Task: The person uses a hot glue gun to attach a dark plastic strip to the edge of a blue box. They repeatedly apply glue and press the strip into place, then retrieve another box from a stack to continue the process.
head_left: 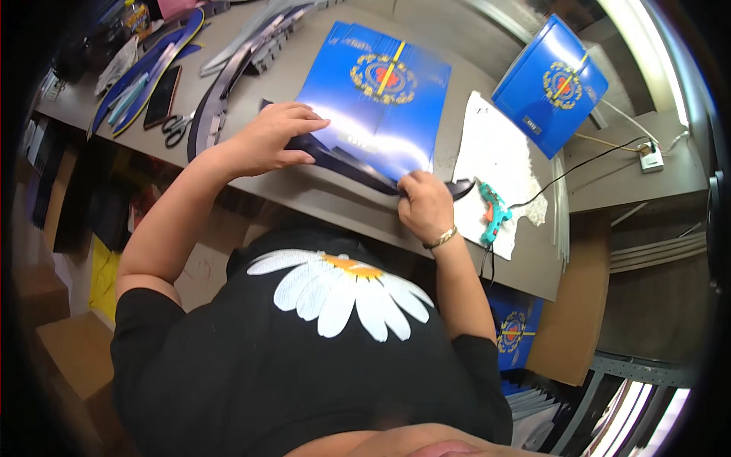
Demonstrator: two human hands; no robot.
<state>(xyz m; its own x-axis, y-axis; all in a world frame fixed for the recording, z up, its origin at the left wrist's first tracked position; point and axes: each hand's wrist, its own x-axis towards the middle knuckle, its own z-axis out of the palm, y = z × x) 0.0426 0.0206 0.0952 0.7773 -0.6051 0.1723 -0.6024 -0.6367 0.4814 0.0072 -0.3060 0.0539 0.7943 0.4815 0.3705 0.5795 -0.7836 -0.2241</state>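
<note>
A glossy blue printed card sheet (426, 91) with a yellow and red emblem lies on the table before me. Along its near edge runs a long black strip (346, 169). My left hand (278, 137) rests over the sheet's left near corner, thumb and fingers apart. At the right near corner, my right hand (426, 206) pinches the black strip against the sheet's edge. The strip's end sticks out to the right of that hand. Beyond it, a teal glue gun (495, 213) with an orange trigger lies on a white ragged paper (499, 156).
Another blue printed piece (552, 87) leans at the back right near a white power socket (651, 158). Black-handled scissors (177, 129), a phone (162, 97) and more dark strips (221, 84) lie to the left. Cardboard boxes (80, 350) stand below the table.
</note>
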